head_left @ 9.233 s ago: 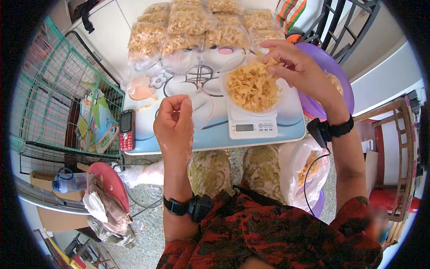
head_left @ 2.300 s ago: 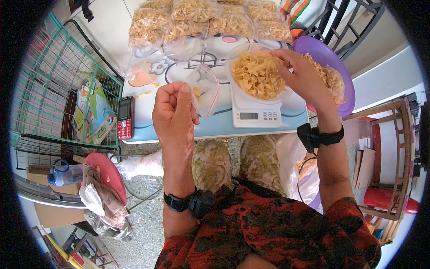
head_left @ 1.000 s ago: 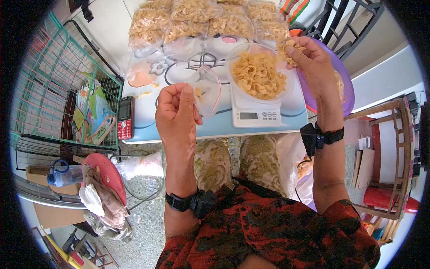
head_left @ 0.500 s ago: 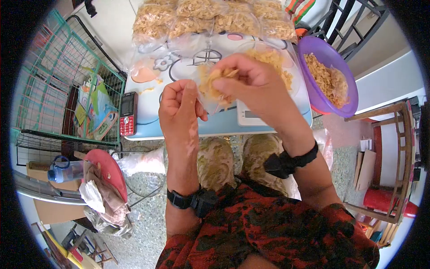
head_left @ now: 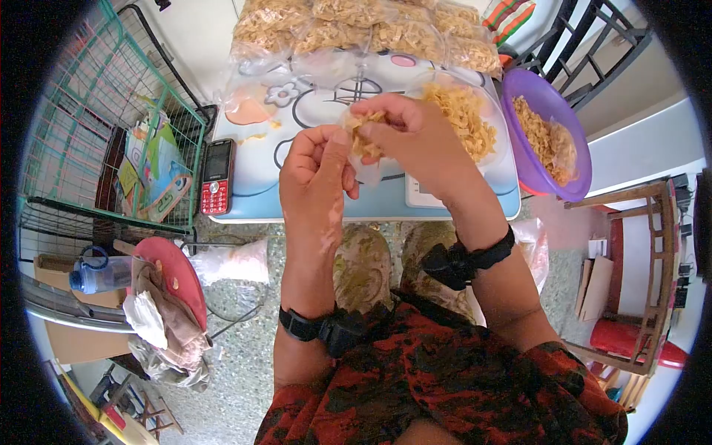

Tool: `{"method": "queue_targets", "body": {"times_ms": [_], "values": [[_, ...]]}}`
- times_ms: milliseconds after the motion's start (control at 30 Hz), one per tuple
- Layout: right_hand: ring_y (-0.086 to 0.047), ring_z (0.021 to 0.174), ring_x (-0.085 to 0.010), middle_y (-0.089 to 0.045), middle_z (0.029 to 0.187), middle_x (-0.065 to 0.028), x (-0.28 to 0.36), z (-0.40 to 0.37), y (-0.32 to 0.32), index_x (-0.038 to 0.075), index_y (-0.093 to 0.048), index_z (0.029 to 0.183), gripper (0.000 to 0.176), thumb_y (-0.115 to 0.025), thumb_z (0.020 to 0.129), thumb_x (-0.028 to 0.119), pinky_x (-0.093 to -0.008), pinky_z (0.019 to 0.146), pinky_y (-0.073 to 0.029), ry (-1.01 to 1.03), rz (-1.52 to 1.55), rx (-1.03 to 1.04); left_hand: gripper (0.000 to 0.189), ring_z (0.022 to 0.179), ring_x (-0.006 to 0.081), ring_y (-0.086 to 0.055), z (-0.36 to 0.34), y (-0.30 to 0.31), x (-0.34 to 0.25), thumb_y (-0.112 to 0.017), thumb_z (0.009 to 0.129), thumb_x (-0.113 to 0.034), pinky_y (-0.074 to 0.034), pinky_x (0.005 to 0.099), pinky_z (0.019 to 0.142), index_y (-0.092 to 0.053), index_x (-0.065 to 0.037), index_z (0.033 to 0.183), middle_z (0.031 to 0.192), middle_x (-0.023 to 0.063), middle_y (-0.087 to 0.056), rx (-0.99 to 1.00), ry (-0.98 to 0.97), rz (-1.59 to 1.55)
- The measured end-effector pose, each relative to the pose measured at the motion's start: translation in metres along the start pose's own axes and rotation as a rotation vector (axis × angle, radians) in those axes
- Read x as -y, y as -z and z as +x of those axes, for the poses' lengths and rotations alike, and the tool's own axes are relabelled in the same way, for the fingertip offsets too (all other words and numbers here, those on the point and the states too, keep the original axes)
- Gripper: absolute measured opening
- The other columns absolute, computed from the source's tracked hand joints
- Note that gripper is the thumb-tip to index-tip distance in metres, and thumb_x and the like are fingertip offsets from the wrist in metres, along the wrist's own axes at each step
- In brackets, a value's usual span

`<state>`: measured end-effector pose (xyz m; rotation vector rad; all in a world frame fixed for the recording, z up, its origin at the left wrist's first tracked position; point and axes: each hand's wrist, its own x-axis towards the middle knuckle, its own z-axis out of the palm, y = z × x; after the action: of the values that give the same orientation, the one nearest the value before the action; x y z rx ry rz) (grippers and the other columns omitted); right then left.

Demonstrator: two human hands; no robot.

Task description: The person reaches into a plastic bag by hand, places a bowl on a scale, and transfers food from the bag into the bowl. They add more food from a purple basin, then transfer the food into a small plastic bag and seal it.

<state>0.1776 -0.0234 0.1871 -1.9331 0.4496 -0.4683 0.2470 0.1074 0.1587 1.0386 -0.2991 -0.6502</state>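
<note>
Above the patterned table (head_left: 252, 178), my left hand (head_left: 319, 167) pinches the edge of a small clear plastic bag (head_left: 367, 172). My right hand (head_left: 415, 133) is closed on some yellowish dried flakes (head_left: 367, 133) at the bag's mouth, and its fingertips are partly hidden by them. Right of my right hand, a clear container (head_left: 467, 122) holds more flakes. A white scale (head_left: 426, 194) shows partly under my right forearm. Filled clear bags (head_left: 334, 35) lie stacked along the back of the table.
A purple basin (head_left: 582, 137) with flakes stands at the right. A red and black phone (head_left: 216, 178) lies on the table's left edge. Further left are a green wire cage (head_left: 81, 148) and a red stool (head_left: 189, 278) with cloths and a water bottle (head_left: 100, 273).
My right hand has moved down with the flakes, closer to the bag and my left hand. The view has shifted slightly.
</note>
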Motion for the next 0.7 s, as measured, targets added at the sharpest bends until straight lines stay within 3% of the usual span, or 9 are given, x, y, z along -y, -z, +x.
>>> {"method": "queue_targets", "body": {"times_ms": [33,133,233,333,433,533,700], "values": [[-0.066,0.077,-0.0181,-0.068,0.084,-0.0142,-0.003,0.002,0.0,-0.001,-0.063,0.109,0.029,-0.059,0.086,0.014,-0.0311,0.069,-0.052,0.044,0.014,-0.023,0.018,0.053,0.0069,-0.043,-0.001,0.001,0.0,-0.061,0.095,-0.021,-0.038,0.0238,0.046,-0.058,-0.004,0.099,0.065,-0.0017,-0.049,0.003,0.004,-0.005],[-0.061,0.08,-0.0087,-0.065,0.092,-0.0031,0.009,-0.002,0.001,0.001,-0.062,0.115,0.025,-0.057,0.092,0.007,-0.0241,0.071,-0.049,-0.076,0.076,0.022,0.017,0.053,0.0072,-0.043,-0.001,0.003,-0.001,-0.06,0.095,-0.02,-0.038,0.0242,0.047,-0.058,-0.003,0.098,0.065,-0.0013,-0.048,0.024,0.011,0.034],[-0.059,0.081,-0.0082,-0.064,0.088,-0.0015,0.008,-0.002,-0.006,0.0,-0.06,0.114,0.024,-0.057,0.091,0.007,-0.0237,0.074,-0.049,-0.125,0.069,0.083,0.015,0.053,0.0077,-0.042,-0.001,0.002,-0.002,-0.059,0.095,-0.018,-0.038,0.0244,0.048,-0.058,-0.003,0.098,0.065,-0.001,-0.048,-0.008,0.005,0.003],[-0.059,0.075,-0.0084,-0.062,0.083,-0.0018,-0.004,-0.001,-0.016,0.0,-0.058,0.109,0.02,-0.057,0.09,0.007,-0.0246,0.072,-0.049,0.066,-0.056,0.095,0.014,0.053,0.0079,-0.041,0.002,0.008,-0.004,-0.059,0.094,-0.016,-0.037,0.0241,0.048,-0.058,-0.003,0.098,0.065,-0.0012,-0.048,-0.047,-0.022,-0.017],[-0.066,0.067,-0.0301,-0.065,0.076,-0.0168,0.011,-0.009,-0.015,-0.002,-0.06,0.091,0.017,-0.058,0.084,0.014,-0.0394,0.065,-0.052,-0.031,-0.066,0.145,0.013,0.053,0.0078,-0.041,0.003,0.012,-0.007,-0.059,0.094,-0.016,-0.037,0.024,0.048,-0.058,-0.003,0.098,0.065,-0.0015,-0.048,-0.07,-0.013,-0.015],[-0.064,0.063,-0.0356,-0.063,0.07,-0.0195,0.009,-0.003,-0.01,-0.002,-0.061,0.081,0.021,-0.058,0.082,0.019,-0.0433,0.062,-0.051,0.18,-0.288,0.217,0.014,0.052,0.0056,-0.039,0.002,0.014,-0.004,-0.06,0.093,-0.016,-0.033,0.0216,0.046,-0.058,-0.003,0.098,0.066,-0.0029,-0.049,-0.057,-0.031,-0.031],[-0.062,0.066,-0.0403,-0.061,0.067,-0.0229,0.029,0.006,-0.004,-0.002,-0.064,0.072,0.025,-0.058,0.08,0.02,-0.0468,0.062,-0.049,0.216,-0.638,0.381,0.016,0.049,0.0011,-0.035,-0.004,0.008,-0.011,-0.061,0.094,-0.019,-0.025,0.0178,0.042,-0.059,-0.004,0.1,0.066,-0.0059,-0.049,-0.032,0.012,0.071]]}}
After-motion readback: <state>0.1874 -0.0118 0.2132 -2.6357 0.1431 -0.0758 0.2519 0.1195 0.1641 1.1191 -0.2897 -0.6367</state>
